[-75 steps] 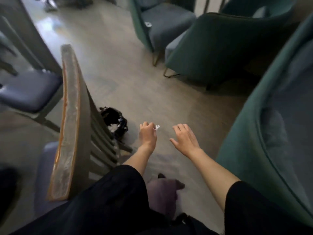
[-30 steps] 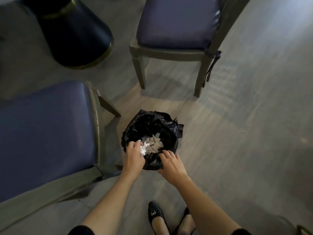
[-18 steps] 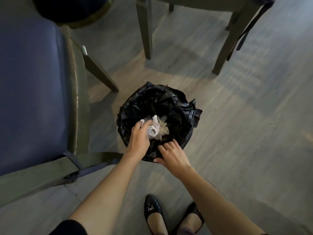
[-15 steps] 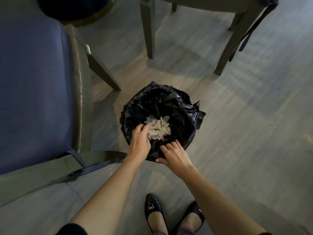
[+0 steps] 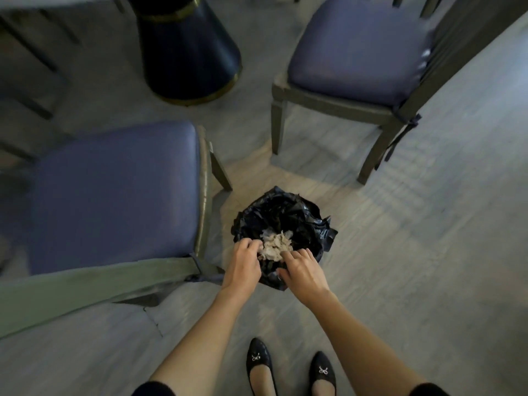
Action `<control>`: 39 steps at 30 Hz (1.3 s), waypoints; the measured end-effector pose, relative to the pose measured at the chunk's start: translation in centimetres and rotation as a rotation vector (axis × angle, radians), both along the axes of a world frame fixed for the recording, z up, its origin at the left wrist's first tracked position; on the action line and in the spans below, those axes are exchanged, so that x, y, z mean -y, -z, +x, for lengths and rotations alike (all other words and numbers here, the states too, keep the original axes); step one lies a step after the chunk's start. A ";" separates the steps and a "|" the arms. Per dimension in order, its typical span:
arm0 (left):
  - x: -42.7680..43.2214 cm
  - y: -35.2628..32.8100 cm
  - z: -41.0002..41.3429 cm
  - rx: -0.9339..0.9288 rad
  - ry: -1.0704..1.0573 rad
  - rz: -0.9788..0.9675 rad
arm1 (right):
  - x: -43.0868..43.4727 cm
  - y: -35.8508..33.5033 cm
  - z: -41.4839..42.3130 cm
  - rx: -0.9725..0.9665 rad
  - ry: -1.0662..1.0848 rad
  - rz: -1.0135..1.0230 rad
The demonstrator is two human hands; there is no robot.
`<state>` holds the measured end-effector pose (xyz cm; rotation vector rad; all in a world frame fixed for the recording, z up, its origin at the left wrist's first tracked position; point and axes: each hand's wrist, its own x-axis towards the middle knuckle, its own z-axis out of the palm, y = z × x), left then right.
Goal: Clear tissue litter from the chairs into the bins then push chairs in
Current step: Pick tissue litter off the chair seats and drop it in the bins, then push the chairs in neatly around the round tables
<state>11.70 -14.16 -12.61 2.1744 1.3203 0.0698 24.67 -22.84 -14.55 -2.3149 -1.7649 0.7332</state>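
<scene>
We see both hands, left [image 5: 242, 264] and right [image 5: 303, 270], at the bin [image 5: 300, 215] rim. Left fingers curl empty; right fingers spread apart. Tissue [image 5: 275, 243] lies inside.

Counted: two chairs [image 5: 114, 192] [image 5: 360, 50], one bin [image 5: 285, 221] with one tissue pile [image 5: 276, 244], one table base [image 5: 188, 52], two hands [image 5: 243, 264] [image 5: 304, 274], two shoes [image 5: 258, 358] [image 5: 323, 370].

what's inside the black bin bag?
Inside the bin bag: a pile of crumpled tissues. Left hand and right hand cover the near rim; anything beneath the pile is hidden.
</scene>
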 end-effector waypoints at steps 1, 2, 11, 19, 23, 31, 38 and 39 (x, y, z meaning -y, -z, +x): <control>0.1 -2.2 -0.1 0.002 -0.001 0.037 | -0.2 -2.4 0.0 0.006 -0.015 0.015; 0.1 -4.5 -0.2 0.005 -0.009 0.067 | -0.4 -4.8 0.0 0.013 -0.029 0.034; 5.3 -24.9 -5.0 0.179 -0.160 0.348 | -0.3 -27.5 -3.1 -0.014 -0.054 0.320; 12.1 -33.7 -13.1 0.287 -0.091 0.529 | 3.6 -38.4 -8.7 0.000 -0.115 0.442; 11.8 -42.1 -16.6 0.346 -0.099 0.766 | 1.1 -46.7 -11.0 0.000 -0.183 0.625; 7.1 -53.4 -26.7 0.293 -0.155 1.054 | -1.9 -57.1 -23.1 0.003 -0.373 0.762; -0.1 -49.9 -38.9 -0.033 -0.037 0.648 | -2.1 -50.2 -30.3 0.390 -0.191 0.629; -0.6 -49.7 -39.6 -0.041 -0.012 0.664 | -2.2 -49.8 -30.4 0.398 -0.170 0.659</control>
